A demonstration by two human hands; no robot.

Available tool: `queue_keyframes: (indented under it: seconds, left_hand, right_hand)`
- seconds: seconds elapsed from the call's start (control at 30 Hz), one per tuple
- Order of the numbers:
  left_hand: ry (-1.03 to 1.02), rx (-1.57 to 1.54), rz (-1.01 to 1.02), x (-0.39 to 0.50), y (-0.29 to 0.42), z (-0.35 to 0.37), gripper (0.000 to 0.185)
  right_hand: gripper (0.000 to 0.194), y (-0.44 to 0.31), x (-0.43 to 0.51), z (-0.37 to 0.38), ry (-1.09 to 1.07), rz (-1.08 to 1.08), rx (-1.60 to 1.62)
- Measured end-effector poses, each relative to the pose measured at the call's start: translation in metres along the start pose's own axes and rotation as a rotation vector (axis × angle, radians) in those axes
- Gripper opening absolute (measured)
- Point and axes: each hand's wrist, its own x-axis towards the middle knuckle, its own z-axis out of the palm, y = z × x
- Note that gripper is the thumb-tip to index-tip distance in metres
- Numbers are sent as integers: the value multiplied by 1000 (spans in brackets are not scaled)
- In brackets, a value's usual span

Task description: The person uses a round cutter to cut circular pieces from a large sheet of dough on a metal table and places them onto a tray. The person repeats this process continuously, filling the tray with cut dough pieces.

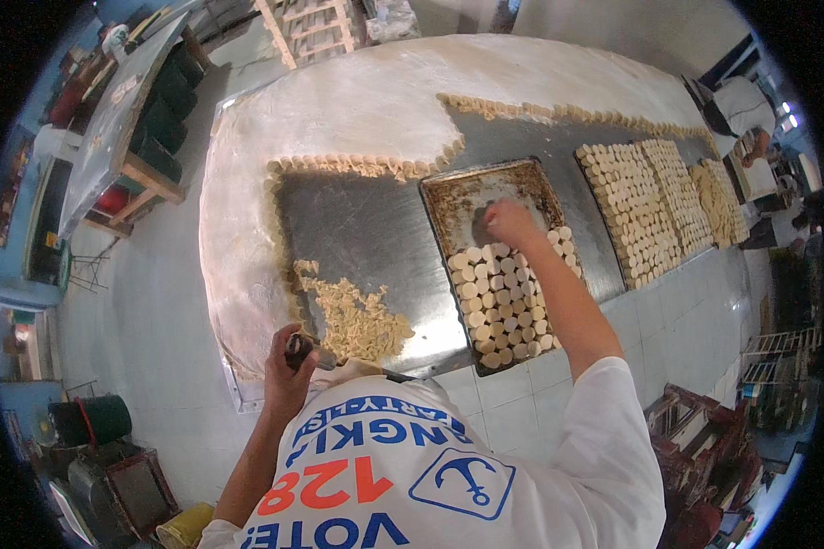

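Observation:
A large sheet of rolled dough [357, 110] covers much of the metal table [364, 219], its cut edge scalloped. My left hand [292, 364], at the dough's near left corner, grips a dark, round-ended tool [302, 350], probably a cutter, mostly hidden by the fingers. Beside it lies a heap of dough scraps [357, 319]. My right hand [508, 223] is over the far part of a worn baking tray [491, 182], fingers bent; whether it holds anything cannot be told. Round dough pieces [501, 302] stand in close rows in the tray's near part.
To the right are more trays of dough rounds [632, 213] and a tray with a dough heap [714, 199]. Co-workers are at the far right and upper left. A wooden-legged table [110, 130] stands left; a wooden rack [309, 31] is beyond the dough.

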Motion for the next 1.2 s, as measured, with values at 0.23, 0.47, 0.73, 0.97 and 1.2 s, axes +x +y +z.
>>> queue_keyframes:
  seconds: [0.23,0.47,0.73,0.97,1.2]
  left_hand:
    - [34,-21,-49,-4,-18,-9,51]
    - [-22,2,-26,-1,-32,-22,54]
    - [-333,328,-47,32,-64,-113,59]
    - [-142,148,-210,25,-106,-127,52]
    - [-180,154,-311,6,-112,-154,44]
  right_hand:
    - [49,-69,-1,6,-309,-294,248]
    - [47,-78,-8,-8,-424,-60,454]
    - [40,-144,29,-24,-238,-203,286]
    - [36,-280,99,65,-270,-296,784]
    - [29,-402,165,117,-82,-234,732]
